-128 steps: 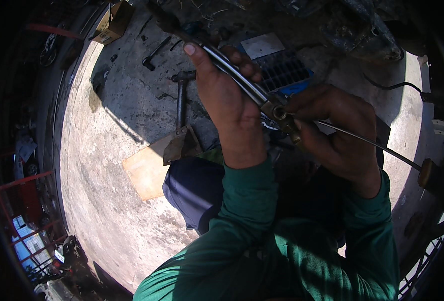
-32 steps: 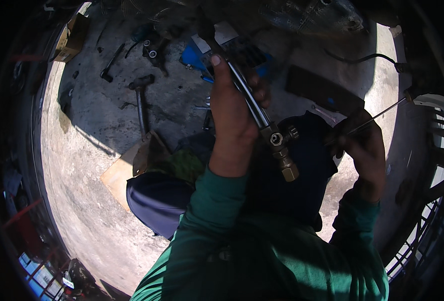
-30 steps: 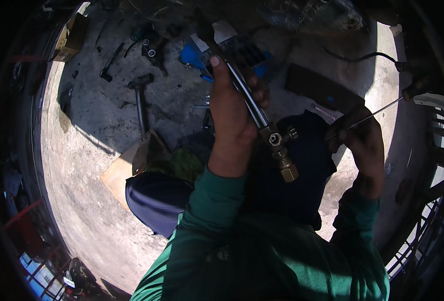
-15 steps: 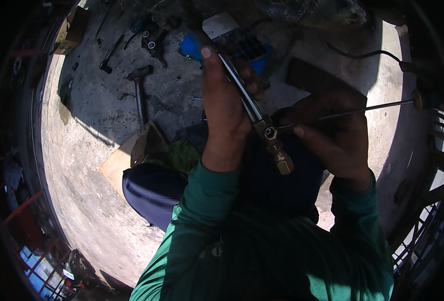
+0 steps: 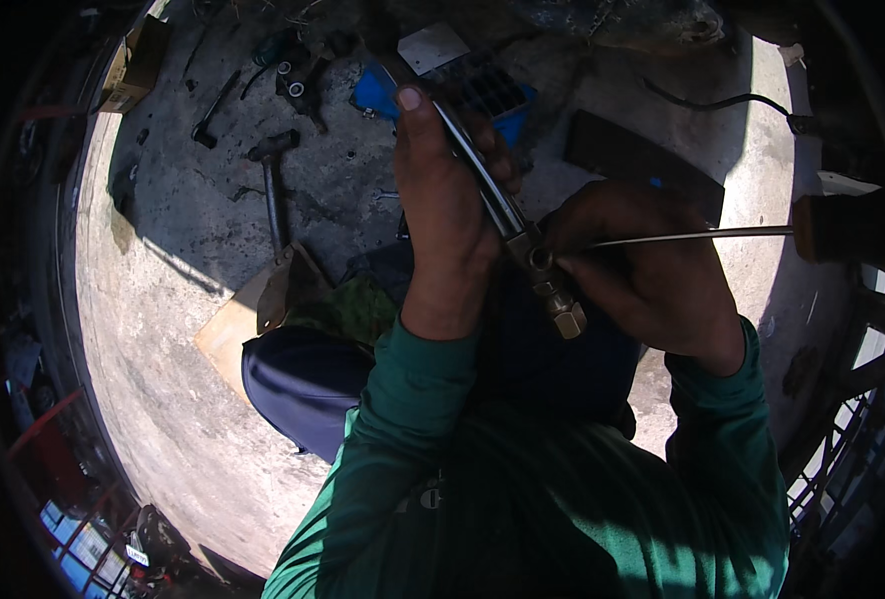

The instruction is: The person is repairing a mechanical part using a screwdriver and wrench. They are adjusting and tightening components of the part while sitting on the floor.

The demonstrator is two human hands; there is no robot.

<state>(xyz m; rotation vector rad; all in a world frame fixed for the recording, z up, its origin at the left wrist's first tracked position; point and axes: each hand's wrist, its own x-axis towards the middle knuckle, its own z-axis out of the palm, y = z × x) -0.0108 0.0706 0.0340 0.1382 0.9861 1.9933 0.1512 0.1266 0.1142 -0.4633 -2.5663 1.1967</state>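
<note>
Left hand [image 5: 444, 205]: clenched around a shiny metal tube [image 5: 485, 178], thumb laid along its upper side. The tube slants from beyond the fingertips down toward the right hand, ending in a brass fitting [image 5: 568, 317] below and right of the left palm.

Right hand [image 5: 652, 265]: grasping a thin-shafted tool [image 5: 747, 233], its brown handle outward to the right of the hand; fingertips are at the fitting's side. Whether they turn anything there, cannot tell.

Below the left hand and to its left: a knee in dark blue trousers [image 5: 307, 384], then a tan sheet [image 5: 225, 337] on the concrete floor [image 5: 178, 369].

Left of the left hand: a hammer [image 5: 274, 190], head away from the wearer. Beyond the left fingers: a blue compartment case [image 5: 510, 128]. Beyond the right hand: a dark flat panel [image 5: 637, 160]. Farthest, up and left of the left hand: a cardboard box [image 5: 138, 65].
</note>
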